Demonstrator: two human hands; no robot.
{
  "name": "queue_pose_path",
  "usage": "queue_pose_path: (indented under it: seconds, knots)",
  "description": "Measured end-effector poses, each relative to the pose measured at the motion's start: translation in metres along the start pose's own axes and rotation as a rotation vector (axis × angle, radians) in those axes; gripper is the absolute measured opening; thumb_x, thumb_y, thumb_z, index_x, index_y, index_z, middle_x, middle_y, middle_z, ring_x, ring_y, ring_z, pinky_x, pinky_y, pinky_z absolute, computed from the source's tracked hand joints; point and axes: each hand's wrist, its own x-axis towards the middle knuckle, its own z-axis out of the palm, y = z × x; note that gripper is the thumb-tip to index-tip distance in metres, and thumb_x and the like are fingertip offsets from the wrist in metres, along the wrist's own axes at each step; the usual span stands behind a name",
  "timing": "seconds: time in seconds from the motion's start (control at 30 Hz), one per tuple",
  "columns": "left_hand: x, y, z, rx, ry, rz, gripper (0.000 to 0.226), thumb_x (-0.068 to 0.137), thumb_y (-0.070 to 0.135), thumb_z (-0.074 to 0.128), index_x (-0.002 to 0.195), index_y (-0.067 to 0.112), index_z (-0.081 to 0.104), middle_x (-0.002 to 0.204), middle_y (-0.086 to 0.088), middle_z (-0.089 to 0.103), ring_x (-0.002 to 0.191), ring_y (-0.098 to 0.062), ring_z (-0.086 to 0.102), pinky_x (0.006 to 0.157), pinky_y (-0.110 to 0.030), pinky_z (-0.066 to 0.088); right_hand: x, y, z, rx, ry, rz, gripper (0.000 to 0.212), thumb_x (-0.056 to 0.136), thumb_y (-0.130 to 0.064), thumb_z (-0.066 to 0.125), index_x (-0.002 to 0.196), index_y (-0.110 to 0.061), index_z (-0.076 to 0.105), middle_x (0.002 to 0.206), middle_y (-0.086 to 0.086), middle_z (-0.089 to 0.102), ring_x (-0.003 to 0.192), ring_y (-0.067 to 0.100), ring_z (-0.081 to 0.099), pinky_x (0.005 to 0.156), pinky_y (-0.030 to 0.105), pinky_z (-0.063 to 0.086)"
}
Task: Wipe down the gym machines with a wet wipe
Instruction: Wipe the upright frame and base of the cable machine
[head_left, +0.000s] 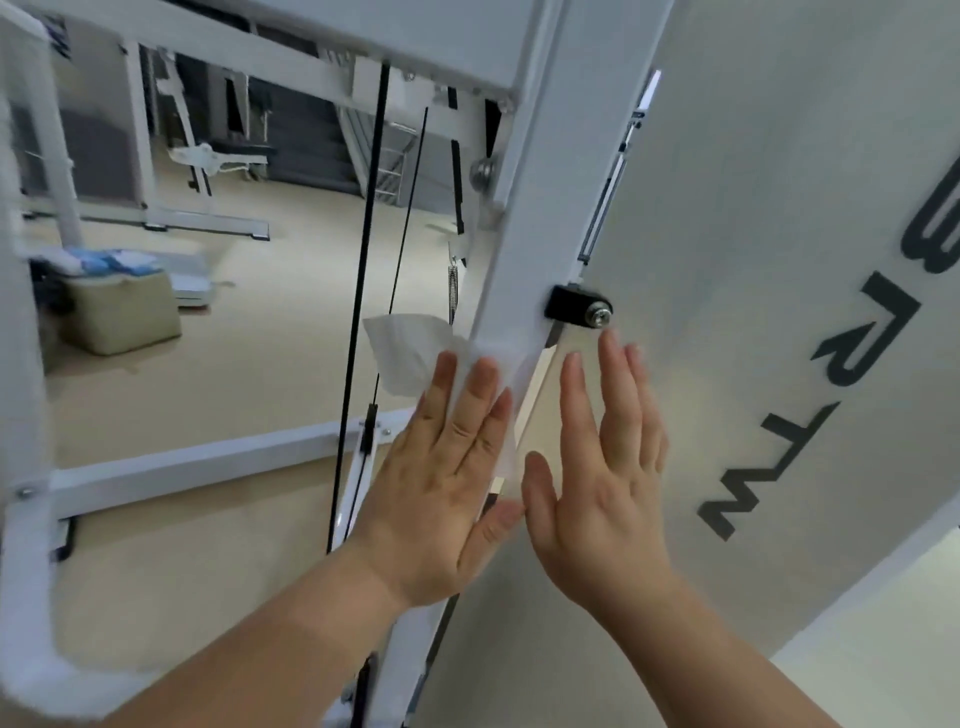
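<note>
Against the white upright post (511, 291) of the gym machine, the person's left hand (447, 478) lies flat with fingers spread, pressing a white wet wipe (410, 353) onto the metal — the wipe's loose end sticks out past the fingertips, away from the post. Just right of the post, the right hand (608, 467) rests open and flat on the pale side panel (753, 260), holding nothing. A black bracket with a bolt (579, 306) sits on the post just above that hand. Left of the post run two black cables (363, 291) — beyond them, beige floor (234, 364) and a tan padded block (124, 312).
</note>
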Motion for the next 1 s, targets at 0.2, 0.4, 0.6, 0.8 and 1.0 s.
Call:
queue_pose_path:
  seconds: [0.2,0.4,0.6,0.8,1.0]
  knots:
    - [-0.088,0.004,0.037,0.02,-0.144,-0.08,0.069,0.108,0.047,0.02,0.161,0.016,-0.011,0.169,-0.003,-0.019,0.155,-0.044,-0.003,0.124,-0.059,0.015,-0.074,-0.016,0.032,-0.001,-0.153,0.001,0.075,0.093,-0.016,0.051,0.161,-0.009,0.018,0.172,0.007,-0.004,0.158,0.039,0.0,0.127,0.056,0.007]
    - [-0.179,0.012,0.073,0.127,-0.413,-0.195,0.067,0.109,0.046,0.015,0.162,0.013,-0.01,0.169,-0.006,-0.017,0.155,-0.04,-0.011,0.127,-0.049,-0.001,-0.125,-0.021,0.045,0.018,-0.26,0.046,0.077,0.085,-0.01,0.055,0.158,-0.004,0.029,0.168,0.018,0.011,0.157,0.04,-0.002,0.127,0.056,0.007]
    - [-0.252,0.033,0.104,0.193,-0.898,-0.427,0.067,0.103,0.051,0.005,0.157,0.02,-0.022,0.159,0.003,-0.044,0.142,-0.043,-0.043,0.123,-0.054,-0.015,-0.145,-0.029,0.052,0.034,-0.336,0.041,0.081,0.08,-0.005,0.062,0.156,0.001,0.034,0.166,0.021,0.012,0.151,0.056,0.007,0.125,0.062,0.01]
    - [-0.292,0.029,0.113,0.147,-1.008,-0.414,0.071,0.1,0.055,-0.002,0.137,0.023,-0.053,0.149,0.007,-0.056,0.135,-0.04,-0.052,0.117,-0.049,-0.028,-0.195,-0.051,0.064,0.165,-0.521,-0.081,0.071,0.091,-0.01,0.054,0.157,0.001,0.031,0.167,0.019,0.012,0.155,0.047,0.007,0.127,0.057,0.01]
    - [-0.337,0.011,0.11,0.045,-1.141,-0.374,0.08,0.105,0.048,0.021,0.138,0.033,-0.051,0.149,0.017,-0.054,0.14,-0.023,-0.047,0.113,-0.039,-0.028,-0.236,-0.055,0.084,0.159,-1.147,-0.217,0.071,0.094,-0.014,0.037,0.163,-0.01,0.019,0.172,0.008,0.01,0.158,0.027,0.017,0.123,0.043,0.031]
